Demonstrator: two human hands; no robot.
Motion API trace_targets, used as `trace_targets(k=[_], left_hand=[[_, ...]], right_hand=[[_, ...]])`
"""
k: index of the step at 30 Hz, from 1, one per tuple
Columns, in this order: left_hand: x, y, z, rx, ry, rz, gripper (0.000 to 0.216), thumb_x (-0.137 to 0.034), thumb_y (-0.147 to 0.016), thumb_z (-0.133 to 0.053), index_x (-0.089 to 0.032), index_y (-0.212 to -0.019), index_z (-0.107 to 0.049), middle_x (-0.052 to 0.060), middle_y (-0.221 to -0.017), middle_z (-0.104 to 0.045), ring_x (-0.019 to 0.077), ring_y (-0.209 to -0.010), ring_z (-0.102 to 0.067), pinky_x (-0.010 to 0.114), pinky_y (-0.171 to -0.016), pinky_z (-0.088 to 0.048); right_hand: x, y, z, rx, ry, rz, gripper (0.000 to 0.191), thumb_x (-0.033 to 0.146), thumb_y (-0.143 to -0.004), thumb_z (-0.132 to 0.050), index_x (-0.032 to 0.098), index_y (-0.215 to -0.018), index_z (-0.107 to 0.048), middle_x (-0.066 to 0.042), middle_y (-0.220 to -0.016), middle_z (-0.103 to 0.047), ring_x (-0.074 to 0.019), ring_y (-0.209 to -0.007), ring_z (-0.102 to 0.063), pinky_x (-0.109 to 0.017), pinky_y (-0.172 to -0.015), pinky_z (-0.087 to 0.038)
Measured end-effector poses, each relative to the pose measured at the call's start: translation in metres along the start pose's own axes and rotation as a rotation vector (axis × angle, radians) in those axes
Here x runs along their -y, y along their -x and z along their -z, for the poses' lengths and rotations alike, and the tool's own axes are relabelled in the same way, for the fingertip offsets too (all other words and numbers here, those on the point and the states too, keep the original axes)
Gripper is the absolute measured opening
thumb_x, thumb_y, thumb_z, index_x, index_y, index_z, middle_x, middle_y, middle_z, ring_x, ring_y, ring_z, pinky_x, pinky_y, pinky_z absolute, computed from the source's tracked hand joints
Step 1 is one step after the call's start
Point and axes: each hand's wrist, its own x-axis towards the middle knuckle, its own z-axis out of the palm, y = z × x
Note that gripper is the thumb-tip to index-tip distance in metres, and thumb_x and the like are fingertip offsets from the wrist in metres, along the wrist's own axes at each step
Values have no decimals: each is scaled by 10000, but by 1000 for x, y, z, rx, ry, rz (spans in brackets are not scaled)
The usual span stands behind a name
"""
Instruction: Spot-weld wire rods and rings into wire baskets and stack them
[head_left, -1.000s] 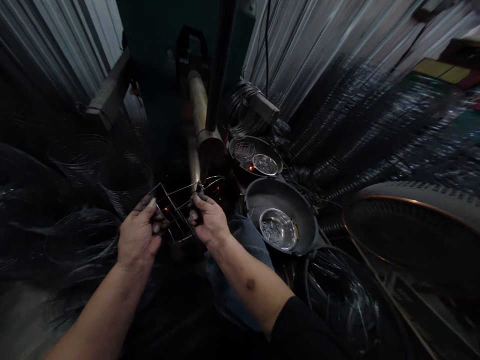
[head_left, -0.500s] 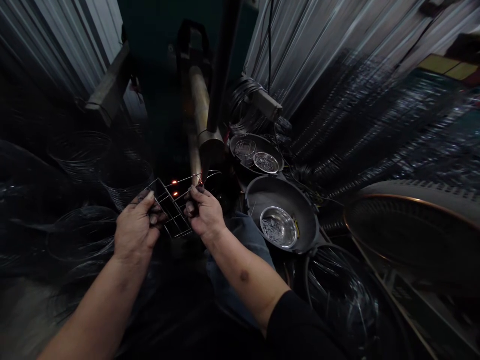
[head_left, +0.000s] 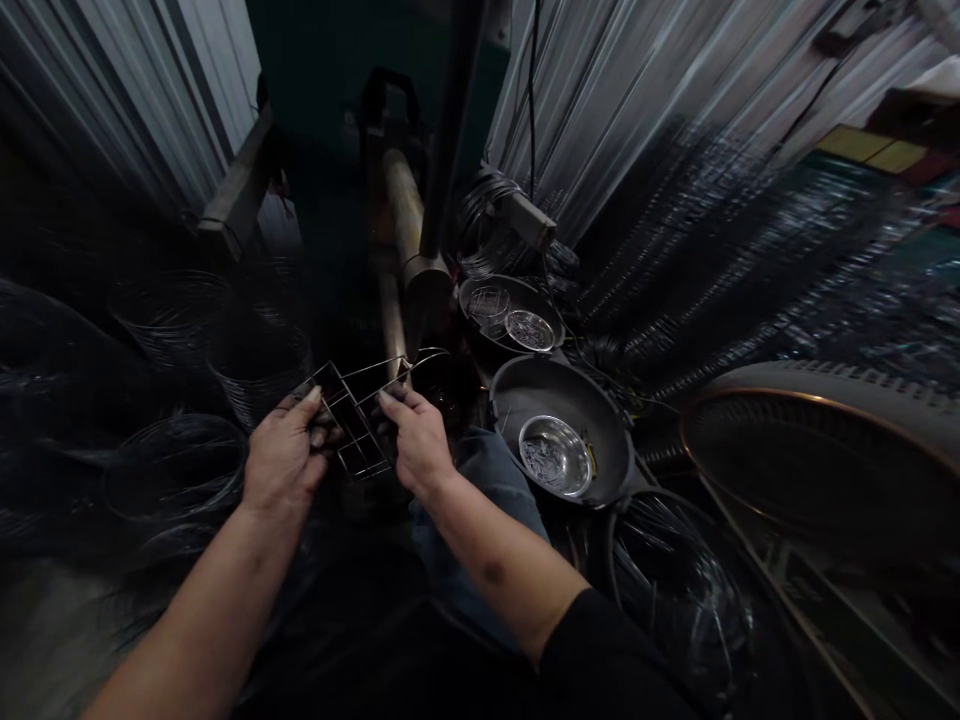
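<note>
My left hand (head_left: 289, 460) and my right hand (head_left: 416, 440) hold a small rectangular frame of welded wire (head_left: 351, 420) between them, gripping its two sides. A long wire end runs from the frame up to the right, past my right fingertips. Just beyond the frame stands a brass-coloured tube (head_left: 401, 215) with a flared grey metal fitting (head_left: 427, 290). My hands are close to this fitting but do not touch it. No sparks show around the frame.
A grey pan (head_left: 562, 430) holds a steel bowl (head_left: 546, 455) of small wire pieces. Another pan (head_left: 510, 310) stands behind it. Wire baskets (head_left: 176, 465) are stacked at left, more (head_left: 682, 600) lie at lower right, and a large round wire piece (head_left: 817, 460) has a copper rim.
The orange sparks near the frame in the earlier frames have gone. Both hands and the wire frame have turned slightly, and my view has shifted a little.
</note>
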Motion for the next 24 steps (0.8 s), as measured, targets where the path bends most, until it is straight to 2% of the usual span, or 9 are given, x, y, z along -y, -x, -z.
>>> trace_targets(k=[2,5,9,15,24], left_hand=[[-2,5,-1,33,5,-45,272,-197,-577,-755,-140,-759,-561,-66,-559,-491,14,-373,-314,143,-362,-339],[-3,9,-2,45,16,-36,284,-184,-566,-753,-143,-776,-566,-71,-549,-486,12,-369,-312,138,-363,-325],[-4,10,-2,15,-1,-23,265,-179,-562,-741,-155,-739,-545,-75,-522,-477,20,-357,-316,161,-380,-365],[-5,11,-1,13,-19,-20,255,-176,-582,-738,-156,-762,-559,-65,-532,-499,23,-357,-325,157,-376,-349],[-1,14,2,13,-27,10,179,-176,-627,-711,-152,-683,-542,-63,-503,-469,29,-348,-311,187,-400,-406]], right_hand=[[-3,11,9,50,101,38,114,259,-682,-696,167,-748,-675,36,-623,-608,-71,-578,-513,-191,-566,-408],[-7,24,22,111,220,53,147,310,-708,-683,179,-774,-697,33,-658,-616,-89,-627,-514,-211,-618,-421],[-13,30,32,99,271,92,137,302,-723,-671,182,-783,-700,32,-666,-612,-94,-644,-512,-214,-632,-419],[-18,30,40,39,232,56,168,319,-709,-686,182,-808,-693,21,-669,-618,-102,-641,-521,-222,-622,-423],[-21,41,59,51,309,87,186,332,-707,-673,176,-809,-673,30,-672,-593,-104,-630,-500,-229,-609,-416]])
